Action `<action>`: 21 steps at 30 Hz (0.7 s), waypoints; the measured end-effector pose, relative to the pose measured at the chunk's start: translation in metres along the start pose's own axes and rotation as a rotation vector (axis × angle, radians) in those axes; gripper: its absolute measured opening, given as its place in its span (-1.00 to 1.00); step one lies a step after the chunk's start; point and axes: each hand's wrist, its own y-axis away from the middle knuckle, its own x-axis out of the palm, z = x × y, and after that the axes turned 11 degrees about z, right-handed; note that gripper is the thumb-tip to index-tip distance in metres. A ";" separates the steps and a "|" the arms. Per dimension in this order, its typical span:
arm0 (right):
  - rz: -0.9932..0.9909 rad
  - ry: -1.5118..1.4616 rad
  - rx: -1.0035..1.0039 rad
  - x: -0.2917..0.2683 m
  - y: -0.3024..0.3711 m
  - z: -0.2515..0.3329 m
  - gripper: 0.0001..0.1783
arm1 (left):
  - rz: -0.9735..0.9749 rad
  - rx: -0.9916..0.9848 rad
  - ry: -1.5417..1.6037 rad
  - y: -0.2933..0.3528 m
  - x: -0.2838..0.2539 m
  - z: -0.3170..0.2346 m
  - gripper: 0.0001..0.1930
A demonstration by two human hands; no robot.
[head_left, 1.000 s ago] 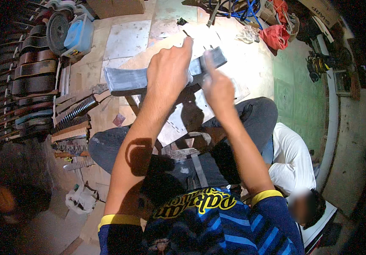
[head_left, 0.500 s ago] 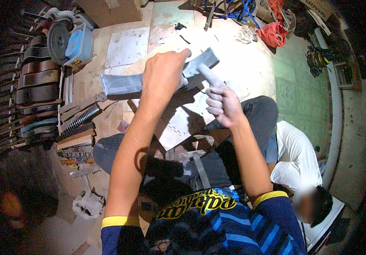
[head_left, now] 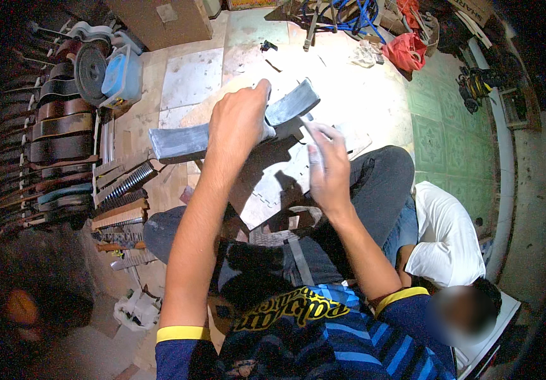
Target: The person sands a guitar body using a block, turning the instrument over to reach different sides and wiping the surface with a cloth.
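Note:
A dusty, dark blue-grey body with curved, waisted sides [head_left: 181,143], like a guitar body seen edge-on, is held up above my lap. My left hand [head_left: 238,120] is closed around its narrow middle. My right hand [head_left: 329,166] is beside the body's right end, its fingers curled and partly smeared by motion. Something pale and narrow shows at those fingers; whether it is a held strip or a dusty finger is unclear. Under the body, a pale flat board [head_left: 263,199] with jagged marks lies between my bent legs, partly in shadow.
Guitars [head_left: 64,126] stand in a row at left, beside a clear tub with a blue lid [head_left: 114,75]. Springs and wooden pieces [head_left: 121,215] lie nearer me. A person in a white shirt [head_left: 450,234] sits close on my right. Blue cables [head_left: 355,25] and a red bag [head_left: 405,52] lie far right.
My right hand has drawn down, and its pose has turned from a clear fist to looser, blurred fingers. The body has tilted slightly, with my left hand still around it.

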 end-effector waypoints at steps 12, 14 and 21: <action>0.366 0.207 0.037 0.025 -0.047 -0.005 -0.22 | -0.026 0.009 -0.048 0.002 -0.005 -0.006 -0.66; 0.294 0.195 -0.038 0.030 -0.043 -0.009 -0.23 | -0.036 0.009 -0.024 0.000 -0.007 -0.005 -0.66; 0.339 0.337 0.117 0.034 -0.060 0.007 -0.23 | -0.035 0.014 -0.062 0.001 -0.006 -0.004 -0.66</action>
